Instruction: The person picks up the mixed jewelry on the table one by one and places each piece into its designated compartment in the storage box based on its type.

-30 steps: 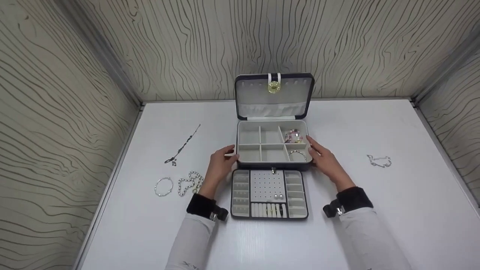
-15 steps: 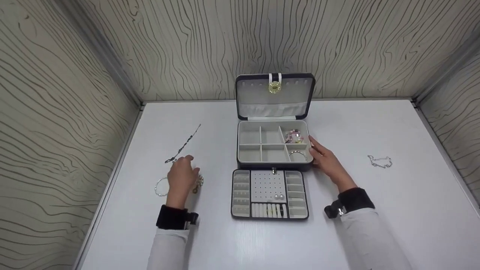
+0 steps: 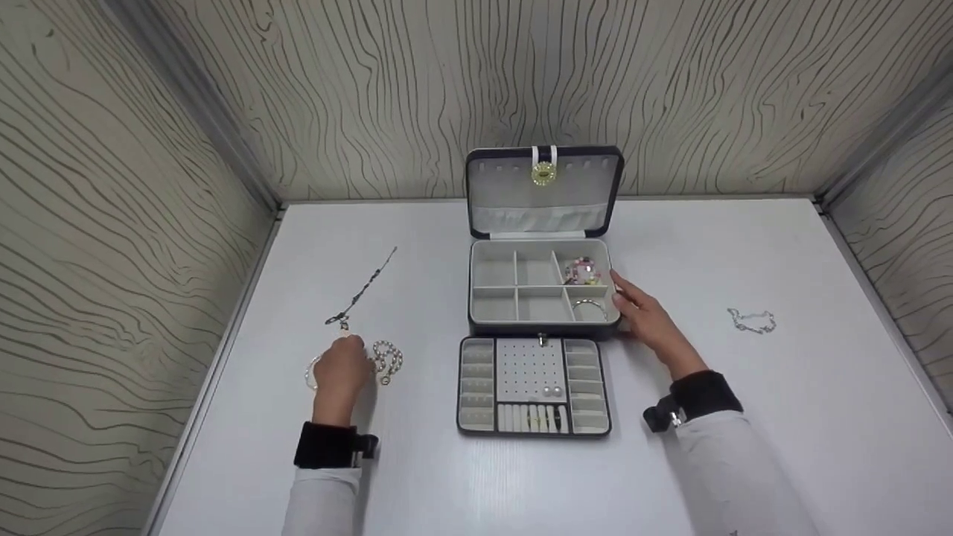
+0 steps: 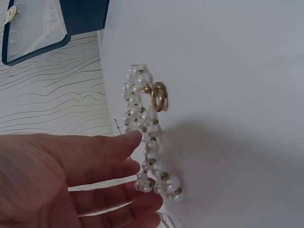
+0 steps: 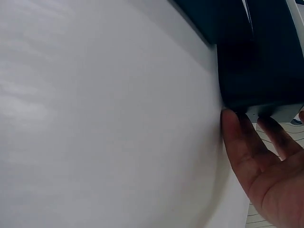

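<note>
Touching probably light, slippery pearl strand [image 4: 152, 145] with left hand [image 3: 342, 371], toward table's [image 3: 421, 484] left edge, can't tell if pinching; relaxing right hand [image 3: 652, 324]; wanting mid-strand grip tbh.

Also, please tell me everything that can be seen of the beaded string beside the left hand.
The beaded string has glossy white, pearl-like round beads with small gold-coloured ones between, and a gold-coloured ring joined to it. In the head view it lies looped on the white table, left of the open jewellery box, partly hidden by the left hand. The thumb and fingertips are at the beads; I cannot tell whether they grip.
</note>
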Tool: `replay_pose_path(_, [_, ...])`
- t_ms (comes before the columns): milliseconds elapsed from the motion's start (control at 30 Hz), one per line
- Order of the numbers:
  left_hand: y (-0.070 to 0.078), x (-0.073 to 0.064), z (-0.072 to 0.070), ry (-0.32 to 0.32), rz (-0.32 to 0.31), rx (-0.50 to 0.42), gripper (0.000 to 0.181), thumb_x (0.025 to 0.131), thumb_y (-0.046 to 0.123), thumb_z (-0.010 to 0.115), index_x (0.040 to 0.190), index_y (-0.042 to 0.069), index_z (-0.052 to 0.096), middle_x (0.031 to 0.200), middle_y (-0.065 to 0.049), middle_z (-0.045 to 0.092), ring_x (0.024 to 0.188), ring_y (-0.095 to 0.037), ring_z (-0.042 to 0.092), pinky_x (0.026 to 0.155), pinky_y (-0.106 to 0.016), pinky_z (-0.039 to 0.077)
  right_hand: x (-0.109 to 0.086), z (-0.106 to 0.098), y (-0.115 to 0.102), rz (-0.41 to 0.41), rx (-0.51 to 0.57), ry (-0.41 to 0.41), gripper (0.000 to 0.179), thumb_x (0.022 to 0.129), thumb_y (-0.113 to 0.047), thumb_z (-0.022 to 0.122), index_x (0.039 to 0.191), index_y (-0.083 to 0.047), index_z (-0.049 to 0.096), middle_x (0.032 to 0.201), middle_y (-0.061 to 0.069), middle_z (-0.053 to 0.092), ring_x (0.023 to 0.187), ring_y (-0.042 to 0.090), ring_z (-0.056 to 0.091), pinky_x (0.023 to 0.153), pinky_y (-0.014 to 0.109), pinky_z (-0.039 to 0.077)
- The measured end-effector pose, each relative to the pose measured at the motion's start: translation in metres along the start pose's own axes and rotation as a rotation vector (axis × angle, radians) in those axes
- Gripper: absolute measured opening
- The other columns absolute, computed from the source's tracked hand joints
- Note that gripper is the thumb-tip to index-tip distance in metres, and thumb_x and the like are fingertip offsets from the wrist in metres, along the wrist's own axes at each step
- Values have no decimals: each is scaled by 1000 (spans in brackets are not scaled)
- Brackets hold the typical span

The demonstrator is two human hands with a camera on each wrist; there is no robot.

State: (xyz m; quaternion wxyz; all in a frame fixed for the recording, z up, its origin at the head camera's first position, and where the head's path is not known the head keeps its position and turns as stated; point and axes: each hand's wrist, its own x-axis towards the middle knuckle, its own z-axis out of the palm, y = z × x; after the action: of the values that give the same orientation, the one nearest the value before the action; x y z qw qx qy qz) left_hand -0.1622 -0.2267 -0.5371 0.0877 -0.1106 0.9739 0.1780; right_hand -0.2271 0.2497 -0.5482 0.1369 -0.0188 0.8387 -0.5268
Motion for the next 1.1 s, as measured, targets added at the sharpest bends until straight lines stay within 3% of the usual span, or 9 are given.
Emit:
replay_pose_path(200, [-2, 0, 5, 9, -8, 47, 9, 83, -2, 64, 89, -8, 68, 81, -21, 64, 60, -29, 62, 48, -45, 50, -2, 1, -8, 30, 62, -34, 55, 107, -27, 39, 157, -16, 19, 152, 32, 27, 138, 47, 28, 99, 60, 40])
replay_pose_path(333, [-3, -1, 6, 24, -7, 36, 10, 82, -8, 61, 89, -9, 68, 77, -23, 65, 55, -28, 60, 44, -43, 49, -1, 1, -8, 46, 105, -47, 55, 107, -26, 38, 158, -16, 17, 153, 32, 23, 136, 48, 30, 93, 60, 45])
replay_pose_path(600, [-5, -4, 5, 9, -4, 30, 13, 69, -11, 71, 81, -8, 68, 70, -21, 64, 51, -25, 59, 40, -40, 48, 2, 3, 2, 41, 81, -31, 57, 106, -33, 40, 158, -19, 20, 152, 30, 27, 133, 46, 35, 88, 57, 50])
replay_pose_path(867, [-2, -5, 1, 27, -2, -2, 7, 76, -12, 65, 80, -7, 68, 71, -19, 66, 55, -26, 62, 44, -39, 51, 3, 3, 0, 71, 108, -44, 55, 107, -30, 37, 158, -21, 18, 153, 27, 27, 131, 47, 39, 89, 56, 50])
replay_pose_path(1100, [0, -5, -6, 120, 36, -128, 15, 81, -11, 54, 82, -9, 70, 81, -25, 68, 66, -36, 67, 55, -45, 54, 2, 3, 1, 71, 132, -44, 56, 107, -31, 39, 158, -21, 18, 153, 28, 27, 129, 46, 41, 90, 57, 49])
